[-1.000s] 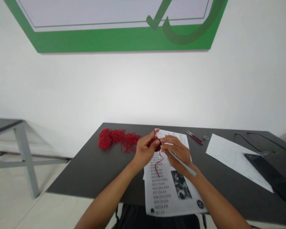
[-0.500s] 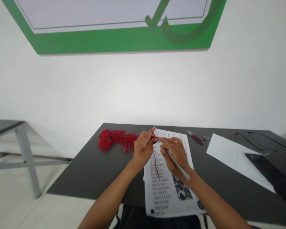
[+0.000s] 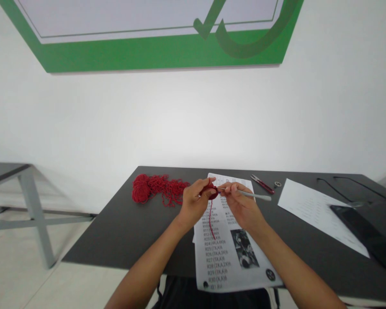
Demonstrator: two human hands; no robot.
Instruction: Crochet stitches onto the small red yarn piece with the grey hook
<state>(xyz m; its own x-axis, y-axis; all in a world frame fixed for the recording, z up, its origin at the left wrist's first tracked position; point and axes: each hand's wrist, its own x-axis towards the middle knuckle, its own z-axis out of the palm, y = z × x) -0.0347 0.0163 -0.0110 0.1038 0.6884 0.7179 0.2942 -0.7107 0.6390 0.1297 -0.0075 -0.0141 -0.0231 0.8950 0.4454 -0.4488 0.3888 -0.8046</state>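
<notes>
My left hand (image 3: 194,199) is closed around a small piece of red crochet work (image 3: 213,194), partly hidden by the fingers. A loose red yarn tail (image 3: 210,219) dangles from it over the printed sheet. Between the fingers of my right hand (image 3: 241,206) is a crochet hook (image 3: 255,196) with a light grey handle, lying nearly level and pointing left. Its thin shaft reaches the edge of the red piece; whether the tip sits inside a stitch is too small to tell. Left of my hands lies a red yarn ball (image 3: 141,189) with loose, tangled strands (image 3: 170,189).
Under my hands is a printed pattern sheet (image 3: 218,266) on the dark table (image 3: 116,240). To the right lie thread snips (image 3: 262,183), a small metal ring (image 3: 277,184), another paper (image 3: 309,214), eyeglasses (image 3: 350,199) and a black phone (image 3: 357,225). A second table (image 3: 6,174) stands at left.
The crochet hook has swung from slanting down toward my right wrist to nearly level. My left hand has turned, so the red piece shows again after being mostly covered half a second ago.
</notes>
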